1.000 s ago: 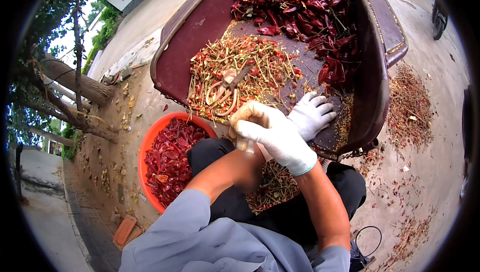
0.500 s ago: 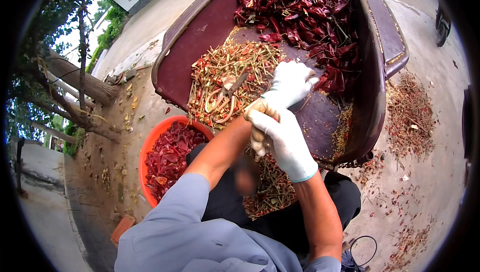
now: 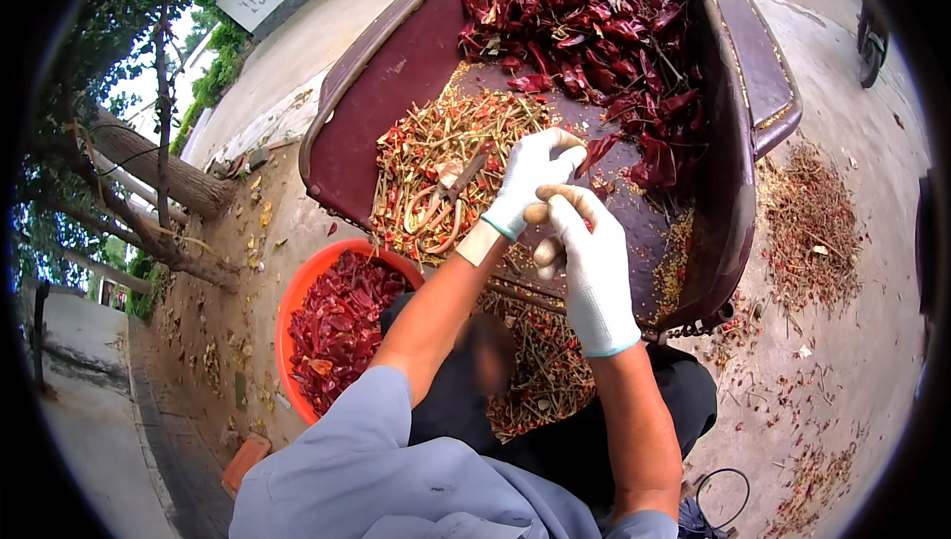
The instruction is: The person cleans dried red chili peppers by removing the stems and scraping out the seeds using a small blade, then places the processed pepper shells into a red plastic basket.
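Note:
My left hand (image 3: 535, 180), in a white knit glove, hovers over the tray beside the stem pile, its fingers curled closed. A red dried chili pepper (image 3: 596, 151) shows right at its fingertips; whether the fingers grip it I cannot tell. My right hand (image 3: 592, 267), gloved in white with stained fingertips, is just nearer and to the right, fingers bent and apart with nothing visible between them. Scissors (image 3: 436, 217) with pale loop handles rest on a heap of cut stems (image 3: 416, 148). Beyond them is a large pile of dried chili peppers (image 3: 584, 19).
The dark red tray (image 3: 396, 53) has raised walls. An orange basin (image 3: 287, 341) with chili peppers stands on my left. Stems (image 3: 535, 371) lie below between my legs, and more stem litter (image 3: 812, 222) covers the ground at right. A brick (image 3: 245, 462) and tree trunk (image 3: 158, 162) are left.
My right hand has let go of the left glove's cuff and moved right and nearer. My left hand has moved left, baring a pale band of wrist and the chili pepper beside its fingertips.

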